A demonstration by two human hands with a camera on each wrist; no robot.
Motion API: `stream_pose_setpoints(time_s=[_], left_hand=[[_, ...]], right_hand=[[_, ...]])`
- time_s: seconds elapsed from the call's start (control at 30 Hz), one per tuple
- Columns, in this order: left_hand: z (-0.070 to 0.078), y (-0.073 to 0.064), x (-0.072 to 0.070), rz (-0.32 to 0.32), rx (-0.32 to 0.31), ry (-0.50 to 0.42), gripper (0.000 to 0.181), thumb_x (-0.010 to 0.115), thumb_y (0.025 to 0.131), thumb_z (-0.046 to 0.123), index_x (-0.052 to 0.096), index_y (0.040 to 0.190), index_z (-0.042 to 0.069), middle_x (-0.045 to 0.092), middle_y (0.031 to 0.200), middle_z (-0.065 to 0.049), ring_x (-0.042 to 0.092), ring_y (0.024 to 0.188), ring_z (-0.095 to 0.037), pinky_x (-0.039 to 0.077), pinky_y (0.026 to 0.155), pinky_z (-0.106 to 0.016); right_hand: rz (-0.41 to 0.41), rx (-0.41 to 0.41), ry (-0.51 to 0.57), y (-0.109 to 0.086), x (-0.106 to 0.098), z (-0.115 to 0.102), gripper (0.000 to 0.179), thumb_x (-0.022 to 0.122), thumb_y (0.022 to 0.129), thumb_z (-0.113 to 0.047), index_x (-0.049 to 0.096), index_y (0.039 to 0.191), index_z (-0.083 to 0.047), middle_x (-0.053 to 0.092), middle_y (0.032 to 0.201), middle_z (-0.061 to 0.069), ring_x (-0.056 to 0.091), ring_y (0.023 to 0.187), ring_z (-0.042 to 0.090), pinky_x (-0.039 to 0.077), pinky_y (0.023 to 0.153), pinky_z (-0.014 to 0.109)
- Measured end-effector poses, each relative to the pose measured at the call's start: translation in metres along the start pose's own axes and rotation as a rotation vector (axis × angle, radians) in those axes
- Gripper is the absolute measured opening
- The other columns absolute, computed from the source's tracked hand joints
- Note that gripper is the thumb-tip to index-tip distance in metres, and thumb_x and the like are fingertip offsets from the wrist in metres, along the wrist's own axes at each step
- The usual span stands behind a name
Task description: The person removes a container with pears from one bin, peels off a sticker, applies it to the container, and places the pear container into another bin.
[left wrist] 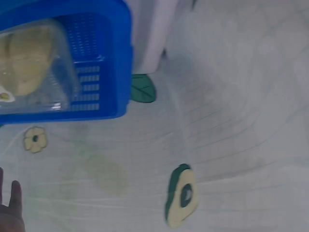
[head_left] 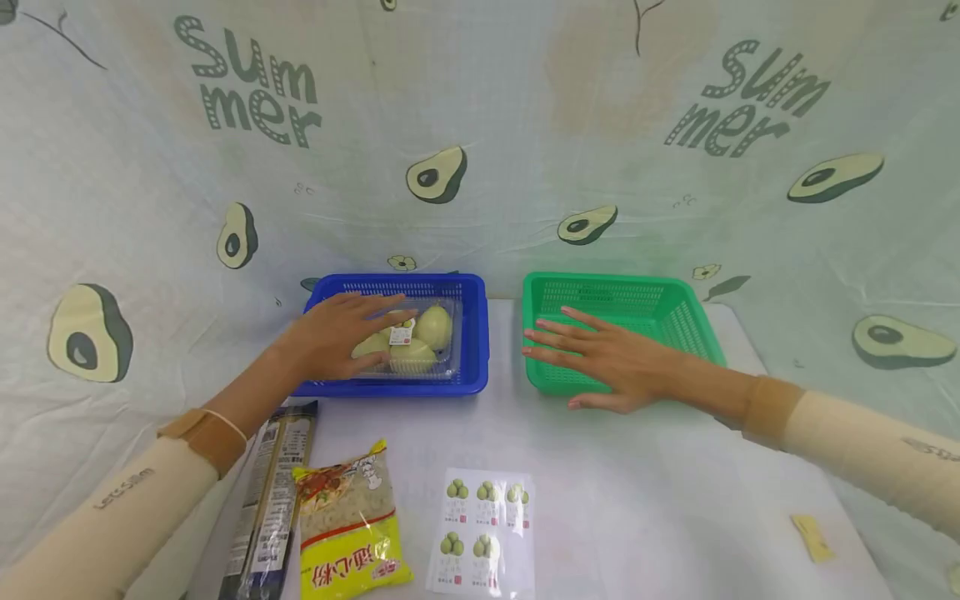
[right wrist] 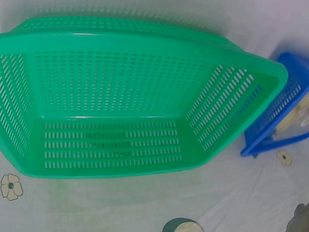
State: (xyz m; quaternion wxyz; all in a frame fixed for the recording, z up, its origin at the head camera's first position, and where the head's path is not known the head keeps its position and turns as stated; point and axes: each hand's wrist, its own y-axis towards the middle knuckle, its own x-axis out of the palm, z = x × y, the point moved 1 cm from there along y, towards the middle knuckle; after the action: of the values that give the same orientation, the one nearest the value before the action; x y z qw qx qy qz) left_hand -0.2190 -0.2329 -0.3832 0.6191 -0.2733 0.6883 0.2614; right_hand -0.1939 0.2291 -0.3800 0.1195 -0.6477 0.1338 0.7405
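Note:
Fingers spread, my left hand [head_left: 341,335] is over the left part of the blue basket [head_left: 474,333] in the head view. Inside that basket lies a clear plastic box [head_left: 456,350] of pale green round fruits [head_left: 434,327], with a small printed label [head_left: 402,333] on it. The hand hides part of the box. My right hand [head_left: 611,354] overlaps the near left side of the green basket [head_left: 690,321], its fingers straight and holding nothing. In the right wrist view, the green basket [right wrist: 120,87] has nothing inside.
Nearer me lie a yellow pasta bag [head_left: 348,521], a long dark packet [head_left: 273,500] and a sheet of fruit stickers [head_left: 482,533] with one spot bare. A small yellow piece [head_left: 812,537] is at the right. Behind the baskets hangs an avocado-print cloth [head_left: 495,100].

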Motion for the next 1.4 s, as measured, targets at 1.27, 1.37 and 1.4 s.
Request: stream_pose_setpoints(time_s=[1.27,1.37,1.4], left_hand=[[-0.036,-0.008,0.082,-0.409,-0.875,-0.726,0.092,0.021,0.116,0.06,0.051,0.146,-0.022,0.065,0.126,-0.035,0.065,0.112,-0.043,0.056,0.106,-0.056],[-0.033,-0.008,0.085,-0.396,-0.885,-0.786,0.091,0.022,0.117,0.058,0.047,0.149,-0.023,0.063,0.131,-0.035,0.066,0.113,-0.041,0.058,0.105,-0.053],[-0.033,-0.008,0.086,-0.389,-0.89,-0.811,0.091,0.022,0.117,0.059,0.045,0.151,-0.023,0.063,0.133,-0.036,0.067,0.113,-0.041,0.059,0.104,-0.052]], right_hand=[[0.046,0.0,-0.009,-0.01,0.009,-0.005,0.083,0.05,0.112,-0.064,0.03,0.176,-0.016,0.038,0.181,0.012,0.02,0.175,0.029,-0.012,0.143,0.041],[0.053,-0.002,-0.007,-0.012,0.011,-0.006,0.083,0.051,0.112,-0.063,0.031,0.176,-0.015,0.039,0.181,0.013,0.029,0.172,0.034,-0.009,0.144,0.042],[0.054,-0.003,-0.009,-0.012,0.011,-0.005,0.083,0.051,0.112,-0.064,0.03,0.176,-0.015,0.039,0.181,0.013,0.033,0.17,0.035,-0.008,0.144,0.042]])
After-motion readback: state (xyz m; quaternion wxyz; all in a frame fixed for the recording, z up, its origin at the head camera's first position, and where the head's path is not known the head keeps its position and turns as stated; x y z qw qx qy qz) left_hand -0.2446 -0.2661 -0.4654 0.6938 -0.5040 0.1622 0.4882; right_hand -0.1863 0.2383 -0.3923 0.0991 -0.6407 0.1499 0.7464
